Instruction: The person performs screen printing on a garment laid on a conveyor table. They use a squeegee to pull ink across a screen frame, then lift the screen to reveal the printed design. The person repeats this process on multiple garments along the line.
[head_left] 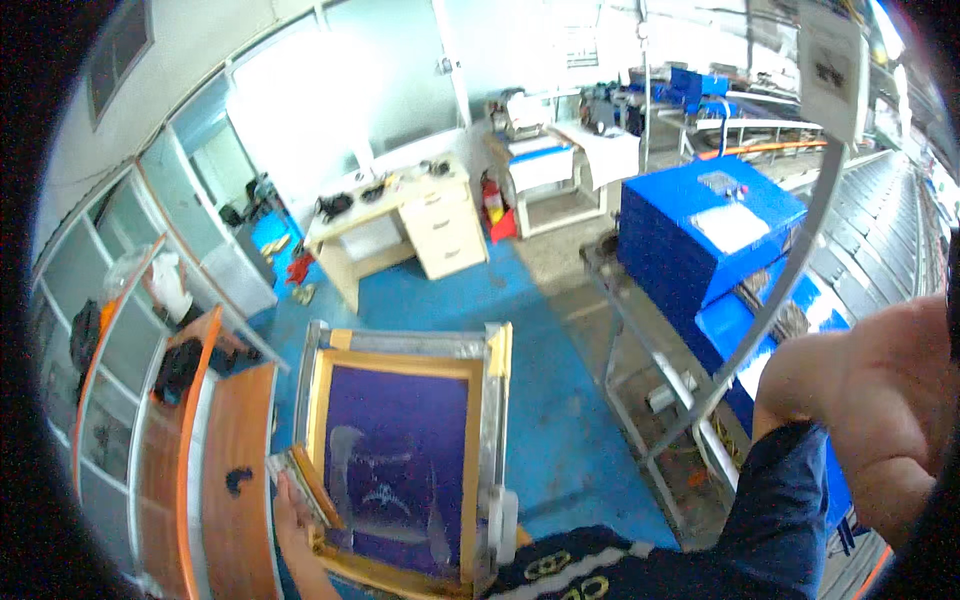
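In front of my body is a screen-printing frame (493, 420), with metal sides and yellow tape bordering its purple mesh. A pale, smeared figure marks the lower part of the mesh. At its left edge, my left hand (290, 515) is closed round a squeegee (312, 485) with a light back and a brownish-yellow edge. The squeegee leans at a slant over the frame's lower left side. My right hand (885, 405) is raised at the right rim, very near the view, beyond a dark blue sleeve. Its fingers are cut off from sight.
A blue metal machine (690, 235) on a grey stand is to the right, beside a slanting metal post (790, 290). Orange-edged shelving (235, 470) lines the left. Farther off are a cream desk (440, 235), a red fire extinguisher (492, 200) and white tables (560, 170). The floor (560, 400) is blue.
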